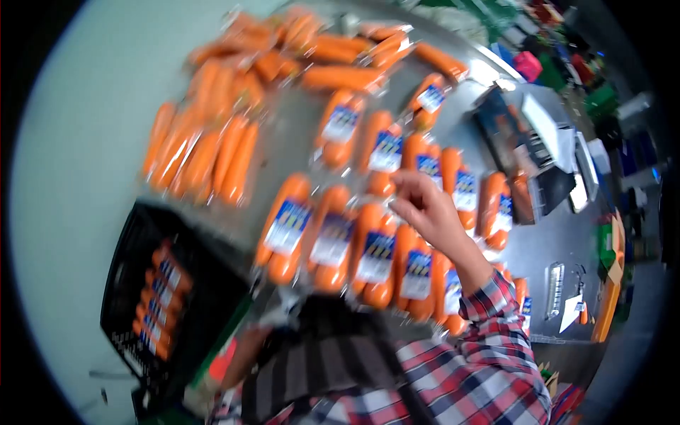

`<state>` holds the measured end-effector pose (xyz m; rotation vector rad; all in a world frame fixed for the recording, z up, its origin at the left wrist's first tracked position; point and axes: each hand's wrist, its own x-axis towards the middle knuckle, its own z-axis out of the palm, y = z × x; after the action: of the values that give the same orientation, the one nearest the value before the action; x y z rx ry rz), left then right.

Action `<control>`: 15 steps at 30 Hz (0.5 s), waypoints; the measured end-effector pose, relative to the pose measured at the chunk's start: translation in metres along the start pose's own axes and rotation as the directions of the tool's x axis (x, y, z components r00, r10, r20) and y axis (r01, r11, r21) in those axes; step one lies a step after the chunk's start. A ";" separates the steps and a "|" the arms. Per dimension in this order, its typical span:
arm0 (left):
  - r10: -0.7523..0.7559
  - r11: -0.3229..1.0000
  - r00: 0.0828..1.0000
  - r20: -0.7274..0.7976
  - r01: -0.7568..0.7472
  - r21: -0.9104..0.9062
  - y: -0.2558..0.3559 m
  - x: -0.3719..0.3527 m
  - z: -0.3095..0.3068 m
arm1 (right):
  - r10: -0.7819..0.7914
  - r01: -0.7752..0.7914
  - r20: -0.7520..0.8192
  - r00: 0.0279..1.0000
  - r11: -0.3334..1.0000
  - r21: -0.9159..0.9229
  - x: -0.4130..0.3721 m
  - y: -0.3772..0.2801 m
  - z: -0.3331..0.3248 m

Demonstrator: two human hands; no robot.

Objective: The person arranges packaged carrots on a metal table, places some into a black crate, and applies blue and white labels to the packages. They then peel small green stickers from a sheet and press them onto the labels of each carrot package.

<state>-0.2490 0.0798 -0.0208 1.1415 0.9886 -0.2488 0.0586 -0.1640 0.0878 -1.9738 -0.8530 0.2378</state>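
A clear labelled bag of orange carrots (pixel 375 255) is touched by the curled right hand (pixel 428 212). Whether it is gripped cannot be told, and the left hand is not seen. Slipping from a loose pinch is risked.

Bright light, motion blur throughout, fisheye warp, black corners.

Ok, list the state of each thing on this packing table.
Labelled carrot bags: lying flat, side by side.
Right hand: fingers curled over those bags, grip unclear.
Unlabelled carrot bags: heaped loosely.
Black crate: open-topped, one row of labelled bags inside.
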 end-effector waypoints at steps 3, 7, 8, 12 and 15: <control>0.005 0.999 0.999 0.033 -0.006 0.032 -0.009 -0.009 -0.011 | -0.045 0.030 0.340 0.940 0.998 0.049 -0.058 -0.048 0.085; 0.200 0.971 0.948 0.249 -0.226 0.080 -0.018 -0.016 -0.033 | -0.331 0.281 0.382 0.863 0.942 0.182 -0.096 -0.066 0.181; 0.268 0.954 0.917 0.295 -0.294 0.049 -0.020 -0.023 -0.036 | -0.387 0.346 0.379 0.841 0.922 0.172 -0.104 -0.072 0.196; 0.547 0.737 0.768 0.335 -0.631 0.244 -0.046 -0.038 -0.047 | -0.386 0.405 0.472 0.792 0.912 0.065 -0.136 -0.086 0.227; 0.533 0.671 0.759 0.375 -0.649 0.359 -0.058 -0.053 -0.048 | -0.274 0.232 0.436 0.857 0.961 0.147 -0.158 -0.097 0.236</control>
<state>-0.3407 0.0787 -0.0214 1.7811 0.2839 -0.0847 -0.2180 -0.0733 0.0135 -1.7195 -1.3683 0.5882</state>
